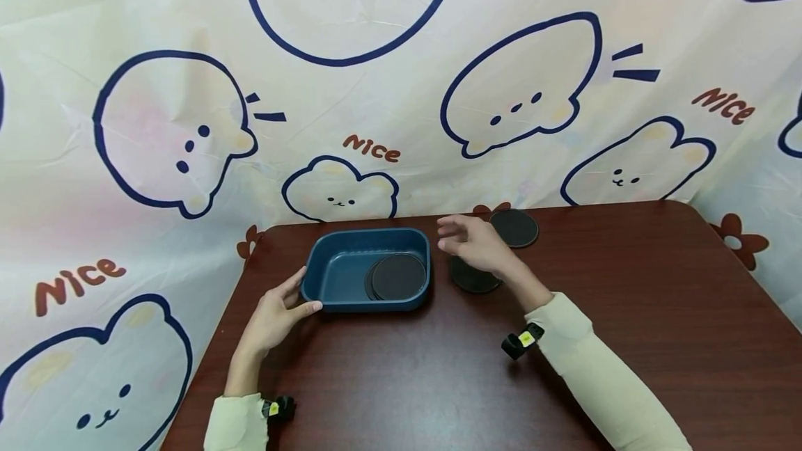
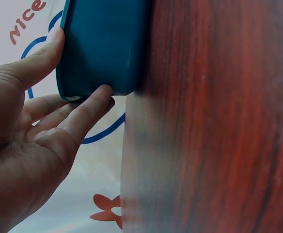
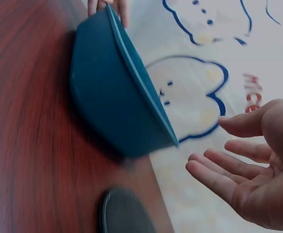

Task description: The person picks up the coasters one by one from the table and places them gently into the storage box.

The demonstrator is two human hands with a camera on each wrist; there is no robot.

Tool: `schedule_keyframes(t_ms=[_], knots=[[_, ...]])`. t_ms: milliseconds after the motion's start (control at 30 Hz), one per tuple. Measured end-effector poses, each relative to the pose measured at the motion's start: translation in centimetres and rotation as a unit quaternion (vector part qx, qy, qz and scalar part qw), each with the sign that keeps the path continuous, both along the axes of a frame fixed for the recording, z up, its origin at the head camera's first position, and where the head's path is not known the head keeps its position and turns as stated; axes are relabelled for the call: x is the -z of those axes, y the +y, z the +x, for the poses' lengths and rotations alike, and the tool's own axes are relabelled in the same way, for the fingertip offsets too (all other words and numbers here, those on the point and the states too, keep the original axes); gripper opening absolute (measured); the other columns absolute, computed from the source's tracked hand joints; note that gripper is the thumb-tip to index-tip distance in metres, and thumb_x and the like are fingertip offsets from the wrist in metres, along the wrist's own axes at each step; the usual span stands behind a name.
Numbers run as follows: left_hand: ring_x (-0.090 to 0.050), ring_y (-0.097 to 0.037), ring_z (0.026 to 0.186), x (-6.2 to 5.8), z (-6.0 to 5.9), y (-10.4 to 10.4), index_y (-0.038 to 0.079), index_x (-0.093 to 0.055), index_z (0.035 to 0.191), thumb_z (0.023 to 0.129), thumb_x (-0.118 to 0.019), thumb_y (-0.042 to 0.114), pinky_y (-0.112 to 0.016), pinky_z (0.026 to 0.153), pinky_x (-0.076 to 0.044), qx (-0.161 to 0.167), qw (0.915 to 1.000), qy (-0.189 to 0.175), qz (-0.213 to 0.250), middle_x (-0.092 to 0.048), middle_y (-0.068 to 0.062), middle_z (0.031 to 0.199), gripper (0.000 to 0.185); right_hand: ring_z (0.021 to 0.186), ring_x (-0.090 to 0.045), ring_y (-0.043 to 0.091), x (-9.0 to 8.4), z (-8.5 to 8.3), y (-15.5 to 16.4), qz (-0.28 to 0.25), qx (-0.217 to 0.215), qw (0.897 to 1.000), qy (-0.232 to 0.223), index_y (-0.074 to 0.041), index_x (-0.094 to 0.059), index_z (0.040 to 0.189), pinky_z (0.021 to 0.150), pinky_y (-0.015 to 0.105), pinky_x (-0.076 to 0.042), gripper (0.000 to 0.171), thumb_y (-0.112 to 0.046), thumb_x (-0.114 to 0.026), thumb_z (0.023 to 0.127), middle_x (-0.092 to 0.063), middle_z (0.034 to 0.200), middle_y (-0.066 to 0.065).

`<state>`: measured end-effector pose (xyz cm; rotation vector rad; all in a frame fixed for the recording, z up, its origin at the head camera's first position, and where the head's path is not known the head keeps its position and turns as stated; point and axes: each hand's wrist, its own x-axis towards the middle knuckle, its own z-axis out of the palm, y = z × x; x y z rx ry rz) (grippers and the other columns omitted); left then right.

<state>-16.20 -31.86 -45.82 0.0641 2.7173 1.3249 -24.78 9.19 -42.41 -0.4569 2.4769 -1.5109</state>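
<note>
A blue rectangular bin point(image 1: 338, 277) stands on the table in the head view. Inside, at its right end, lie black round coasters point(image 1: 399, 277), overlapping one another. My left hand point(image 1: 276, 315) holds the bin's near left corner, thumb at the rim and fingers against the end wall, as the left wrist view shows on the bin point(image 2: 102, 48). Just right of the bin, my right hand point(image 1: 479, 246) hovers with loosely bent fingers and nothing in them. Partly hidden below it is another black coaster point(image 1: 474, 278); one more coaster point(image 1: 515, 228) lies behind, at the table's back edge.
The dark brown wooden table point(image 1: 438, 381) ends at a cloth backdrop point(image 1: 426, 124) printed with cartoon bears, which hangs close behind the bin. Small black cameras point(image 1: 523, 341) are worn at both wrists.
</note>
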Motion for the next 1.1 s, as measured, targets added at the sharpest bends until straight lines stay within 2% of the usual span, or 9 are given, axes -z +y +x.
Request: schedule_keyframes(t_ms=[200,567,800,967,1100], knots=[[-0.054,-0.043,0.147,0.1,0.0,0.0,0.01,-0.025,0.171,0.104,-0.073,0.018,-0.054,0.111,-0.053,0.002,1.0,0.005,0.001,-0.042,-0.026,0.167,0.083,0.129,-0.071,0.035,1.5,0.0,3.3,-0.012,0.03,0.999,-0.016,-0.009,-0.055,0.155,0.101,0.047,-0.062,0.052,-0.02,-0.068,0.106,-0.065,0.148,0.022],[-0.054,-0.042,0.147,0.1,0.1,0.0,0.009,-0.026,0.171,0.104,-0.074,0.018,-0.055,0.111,-0.053,0.002,0.9999,0.012,0.0,-0.043,-0.025,0.167,0.083,0.142,-0.06,0.042,4.1,0.1,6.6,0.014,0.05,0.999,0.011,-0.002,-0.048,0.159,0.112,0.058,-0.054,0.061,-0.021,-0.07,0.106,-0.059,0.155,0.023],[-0.056,-0.042,0.146,0.2,0.0,-0.1,0.01,-0.025,0.172,0.104,-0.073,0.018,-0.054,0.111,-0.054,-0.001,1.0,0.004,0.0,-0.044,-0.025,0.166,0.083,0.152,-0.049,0.044,5.0,-0.1,7.2,0.05,0.013,0.998,0.027,0.0,-0.039,0.164,0.123,0.061,-0.041,0.074,-0.022,-0.075,0.103,-0.049,0.164,0.025],[-0.055,-0.042,0.147,0.2,0.1,-0.1,0.01,-0.025,0.172,0.104,-0.074,0.02,-0.054,0.112,-0.053,-0.003,1.0,-0.001,0.003,-0.043,-0.024,0.167,0.084,0.153,-0.046,0.045,5.5,-0.3,7.1,0.091,-0.009,0.995,0.036,0.0,-0.037,0.165,0.123,0.063,-0.041,0.081,-0.026,-0.078,0.1,-0.047,0.165,0.026],[-0.053,-0.042,0.148,0.1,0.2,0.0,0.009,-0.025,0.172,0.104,-0.074,0.02,-0.054,0.112,-0.052,-0.001,1.0,0.003,0.001,-0.041,-0.024,0.168,0.084,0.151,-0.048,0.046,5.7,-0.7,6.8,0.127,-0.022,0.991,0.041,0.001,-0.041,0.163,0.12,0.064,-0.043,0.081,-0.024,-0.081,0.097,-0.051,0.161,0.027]])
